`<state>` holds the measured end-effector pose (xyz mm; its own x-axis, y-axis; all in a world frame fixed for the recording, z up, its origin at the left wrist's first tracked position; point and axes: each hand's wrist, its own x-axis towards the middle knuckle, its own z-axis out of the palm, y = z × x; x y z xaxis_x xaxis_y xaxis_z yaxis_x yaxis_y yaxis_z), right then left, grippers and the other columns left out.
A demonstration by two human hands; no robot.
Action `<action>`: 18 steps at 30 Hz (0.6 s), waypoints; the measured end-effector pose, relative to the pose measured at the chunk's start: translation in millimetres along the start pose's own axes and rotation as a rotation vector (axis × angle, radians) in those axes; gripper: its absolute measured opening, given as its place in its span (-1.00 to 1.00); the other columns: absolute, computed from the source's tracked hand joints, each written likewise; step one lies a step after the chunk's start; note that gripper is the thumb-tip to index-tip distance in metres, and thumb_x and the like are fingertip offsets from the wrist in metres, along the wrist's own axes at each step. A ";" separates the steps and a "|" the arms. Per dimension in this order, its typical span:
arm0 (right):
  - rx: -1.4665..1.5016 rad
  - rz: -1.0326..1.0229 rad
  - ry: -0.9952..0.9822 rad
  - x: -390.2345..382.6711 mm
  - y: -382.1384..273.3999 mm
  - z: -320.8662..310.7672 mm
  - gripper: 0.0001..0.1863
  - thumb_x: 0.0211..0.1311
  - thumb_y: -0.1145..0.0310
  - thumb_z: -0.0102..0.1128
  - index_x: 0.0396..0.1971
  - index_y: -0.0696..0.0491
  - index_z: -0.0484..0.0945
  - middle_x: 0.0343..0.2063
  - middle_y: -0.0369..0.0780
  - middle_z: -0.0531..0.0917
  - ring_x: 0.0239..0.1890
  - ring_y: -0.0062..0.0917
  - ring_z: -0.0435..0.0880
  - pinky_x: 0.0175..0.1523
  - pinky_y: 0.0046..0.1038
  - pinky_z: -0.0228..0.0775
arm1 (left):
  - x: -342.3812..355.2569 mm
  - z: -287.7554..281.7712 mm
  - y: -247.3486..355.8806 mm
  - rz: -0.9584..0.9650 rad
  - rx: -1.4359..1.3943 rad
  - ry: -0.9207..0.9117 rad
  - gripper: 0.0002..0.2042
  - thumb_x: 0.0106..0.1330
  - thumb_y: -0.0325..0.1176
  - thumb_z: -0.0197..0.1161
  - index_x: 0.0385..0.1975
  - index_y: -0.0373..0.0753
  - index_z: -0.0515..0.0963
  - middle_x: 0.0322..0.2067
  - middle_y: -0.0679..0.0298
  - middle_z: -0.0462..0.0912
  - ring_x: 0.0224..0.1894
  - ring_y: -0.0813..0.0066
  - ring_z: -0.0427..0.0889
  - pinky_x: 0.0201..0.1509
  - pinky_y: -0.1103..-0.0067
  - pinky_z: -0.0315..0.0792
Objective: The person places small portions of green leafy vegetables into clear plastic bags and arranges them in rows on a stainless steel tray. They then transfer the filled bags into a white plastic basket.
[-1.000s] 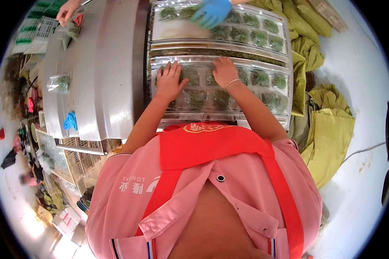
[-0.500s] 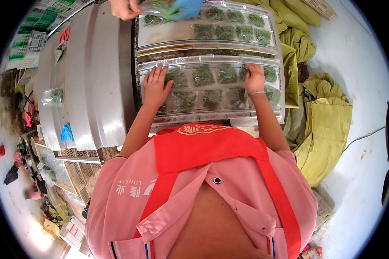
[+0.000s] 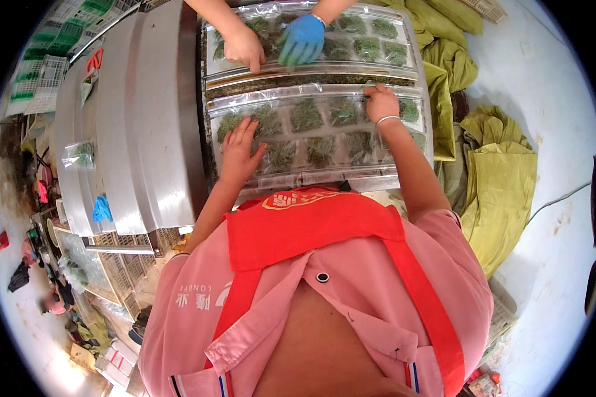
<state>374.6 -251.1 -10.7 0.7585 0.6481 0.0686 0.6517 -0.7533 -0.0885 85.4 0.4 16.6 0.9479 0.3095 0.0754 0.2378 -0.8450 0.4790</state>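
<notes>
A lower tray [image 3: 213, 155] holds small clear bags of green leafy material [image 3: 306, 116] in two rows under clear plastic. My left hand [image 3: 240, 149] rests on its left side, fingers apart. At the upper right edge, my right hand [image 3: 382, 106] has curled fingers on the plastic edge; exactly what they pinch is unclear. Above, an upper tray [image 3: 212, 71] holds similar bags [image 3: 366, 49]. A co-worker's bare hand [image 3: 244, 46] and blue-gloved hand [image 3: 302, 41] are over it.
Left is a stepped steel surface [image 3: 159, 119] with red-handled scissors [image 3: 94, 58], a loose bag [image 3: 79, 155] and a blue glove [image 3: 102, 208]. Beyond stand plastic crates [image 3: 46, 83]; racks [image 3: 122, 268] are lower left. Olive-yellow sacks [image 3: 493, 198] lie along the right side.
My right hand has moved right along the tray's upper edge; my left is slightly lower. The co-worker's hands, earlier holding a bag at the upper left, are now down over the upper tray.
</notes>
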 end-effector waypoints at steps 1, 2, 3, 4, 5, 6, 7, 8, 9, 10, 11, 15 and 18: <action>0.098 0.005 0.084 -1.9 5.3 3.4 -0.81 -0.11 0.46 0.08 -0.43 -0.05 0.58 -0.34 -0.22 0.57 -0.22 -0.30 0.51 -0.11 -0.33 0.38 | -1.5 -2.1 2.6 0.000 -0.007 -0.003 -0.49 0.13 -0.23 0.19 0.11 -0.18 0.29 0.19 0.14 0.24 0.19 0.22 0.26 0.24 0.22 0.05; 0.196 0.012 0.166 -6.5 14.8 7.6 -0.81 -0.10 0.47 0.09 -0.42 -0.04 0.59 -0.34 -0.22 0.58 -0.22 -0.29 0.52 -0.10 -0.32 0.38 | -2.5 -4.4 5.6 0.001 -0.014 -0.005 -0.49 0.13 -0.24 0.19 0.11 -0.18 0.29 0.19 0.15 0.24 0.19 0.22 0.26 0.24 0.22 0.05; 0.297 0.016 0.247 -9.3 23.2 10.3 -0.81 -0.09 0.48 0.09 -0.42 -0.04 0.59 -0.34 -0.21 0.59 -0.21 -0.29 0.53 -0.09 -0.32 0.38 | -2.7 -7.6 8.4 0.009 -0.020 -0.003 -0.49 0.12 -0.26 0.20 0.10 -0.19 0.29 0.18 0.14 0.24 0.19 0.20 0.26 0.23 0.24 0.06; 0.298 0.061 0.258 -9.7 28.9 4.4 -0.80 -0.08 0.49 0.10 -0.40 -0.02 0.60 -0.32 -0.19 0.61 -0.21 -0.27 0.54 -0.07 -0.32 0.39 | -3.7 -11.7 11.4 0.012 -0.025 0.000 -0.48 0.12 -0.27 0.21 0.10 -0.19 0.28 0.18 0.13 0.25 0.18 0.17 0.27 0.23 0.25 0.08; 0.295 0.091 0.314 -12.6 37.7 5.5 -0.80 -0.07 0.49 0.09 -0.39 -0.01 0.60 -0.31 -0.19 0.61 -0.24 -0.24 0.55 -0.07 -0.32 0.39 | -5.3 -13.1 13.3 0.014 -0.029 0.003 -0.48 0.11 -0.29 0.22 0.10 -0.20 0.28 0.18 0.13 0.25 0.18 0.15 0.27 0.22 0.27 0.10; 0.247 0.163 0.280 -15.8 41.2 -1.4 -0.80 -0.06 0.48 0.08 -0.37 0.00 0.60 -0.29 -0.18 0.60 -0.20 -0.26 0.54 -0.05 -0.33 0.38 | -7.0 -13.1 13.7 0.005 -0.036 -0.013 -0.49 0.11 -0.29 0.22 0.10 -0.20 0.28 0.18 0.13 0.25 0.17 0.14 0.28 0.22 0.27 0.10; 0.195 0.188 0.285 -18.8 49.9 -2.0 -0.75 -0.04 0.47 0.07 -0.29 0.03 0.58 -0.24 -0.16 0.59 -0.15 -0.25 0.52 -0.02 -0.32 0.36 | -7.1 -12.7 14.4 0.001 -0.046 -0.029 -0.49 0.11 -0.30 0.22 0.09 -0.20 0.28 0.18 0.14 0.25 0.17 0.14 0.28 0.22 0.27 0.10; 0.183 0.209 0.277 -22.3 55.8 -0.8 -0.73 -0.03 0.46 0.07 -0.26 0.03 0.57 -0.21 -0.16 0.58 -0.14 -0.25 0.51 -0.01 -0.32 0.35 | -8.2 -12.4 15.2 -0.004 -0.056 -0.044 -0.49 0.11 -0.30 0.22 0.09 -0.20 0.29 0.18 0.14 0.25 0.16 0.13 0.29 0.22 0.28 0.10; 0.172 0.231 0.272 -24.8 58.8 -4.0 -0.72 -0.03 0.46 0.07 -0.23 0.04 0.56 -0.18 -0.15 0.57 -0.12 -0.24 0.50 0.00 -0.32 0.34 | -8.6 -12.5 17.0 -0.029 -0.083 -0.073 -0.49 0.10 -0.30 0.22 0.09 -0.20 0.28 0.18 0.16 0.24 0.14 0.12 0.31 0.22 0.28 0.11; 0.156 0.257 0.268 -26.1 64.3 -6.8 -0.70 -0.02 0.46 0.07 -0.20 0.05 0.55 -0.15 -0.14 0.55 -0.10 -0.23 0.49 0.02 -0.32 0.33 | -8.9 -11.8 18.2 -0.022 -0.086 -0.072 -0.48 0.10 -0.30 0.22 0.09 -0.20 0.28 0.18 0.15 0.25 0.13 0.12 0.32 0.20 0.29 0.13; 0.154 0.249 0.246 -26.7 73.8 1.6 -0.67 -0.01 0.46 0.08 -0.16 0.08 0.52 -0.08 -0.13 0.53 -0.06 -0.21 0.47 0.05 -0.31 0.31 | -9.8 -10.7 19.1 -0.016 -0.089 -0.070 -0.48 0.10 -0.30 0.22 0.09 -0.20 0.27 0.18 0.15 0.25 0.12 0.11 0.33 0.19 0.30 0.15; 0.251 0.037 0.385 -25.4 40.5 -7.2 -0.68 0.00 0.46 0.09 -0.15 0.07 0.52 -0.09 -0.12 0.53 -0.05 -0.21 0.48 0.05 -0.32 0.32 | -16.4 -13.1 28.9 0.008 -0.104 -0.021 -0.48 0.10 -0.30 0.22 0.10 -0.19 0.26 0.17 0.15 0.27 0.05 0.13 0.41 0.12 0.34 0.27; 0.450 -0.084 0.325 -22.5 -1.5 -13.0 -0.68 0.01 0.45 0.11 -0.15 0.06 0.52 -0.11 -0.12 0.54 -0.06 -0.22 0.49 0.04 -0.31 0.33 | -24.8 -15.9 41.1 -0.084 -0.137 -0.082 -0.49 0.10 -0.30 0.22 0.09 -0.15 0.27 0.16 0.16 0.28 -0.03 0.18 0.48 0.05 0.36 0.33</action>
<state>356.6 -266.1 0.8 0.7134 0.5822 0.3900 0.6971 -0.5325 -0.4802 68.2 -35.0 48.3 0.9414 0.3350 -0.0390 0.2911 -0.7487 0.5956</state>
